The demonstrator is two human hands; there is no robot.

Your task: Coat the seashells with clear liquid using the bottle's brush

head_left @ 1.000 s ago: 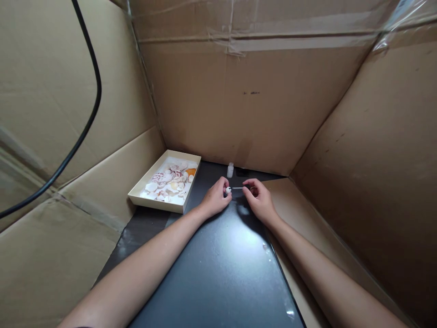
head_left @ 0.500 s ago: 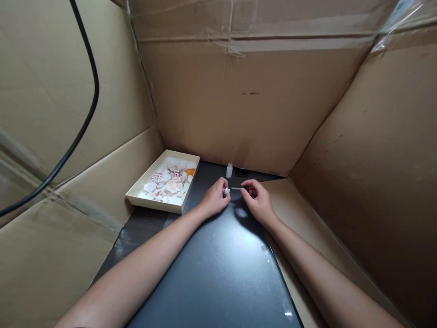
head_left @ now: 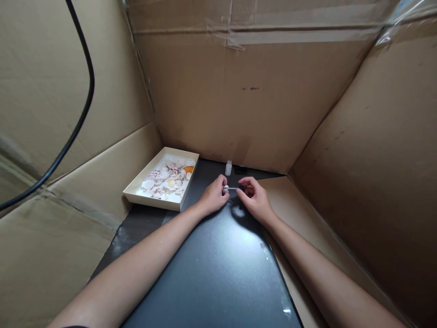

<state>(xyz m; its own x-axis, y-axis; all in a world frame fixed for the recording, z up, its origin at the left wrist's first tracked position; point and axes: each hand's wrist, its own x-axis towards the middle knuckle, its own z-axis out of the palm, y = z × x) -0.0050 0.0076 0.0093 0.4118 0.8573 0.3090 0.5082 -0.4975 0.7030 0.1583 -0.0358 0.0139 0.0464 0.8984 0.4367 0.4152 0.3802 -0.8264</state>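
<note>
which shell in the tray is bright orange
The orange shell by the right wall of the tray, toward its far right corner; the other shells look mostly white, cream or reddish-patterned.

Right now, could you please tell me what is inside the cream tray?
The cream tray holds seashells, mostly pale, some with reddish markings, and an orange piece near its right side. Anything beneath the seashells is covered.

The walls [head_left: 259,118] are formed of matt cardboard, crossed by glossy clear tape [head_left: 290,36]. Light is reflected by the smooth, semi-gloss tabletop [head_left: 205,278]. The tray [head_left: 153,201] is finished smooth and matt, the cable [head_left: 90,91] is sheathed in plastic or rubber, the bottle [head_left: 228,169] is made of translucent glass or plastic; the stick's [head_left: 232,188] material cannot be told.
</note>
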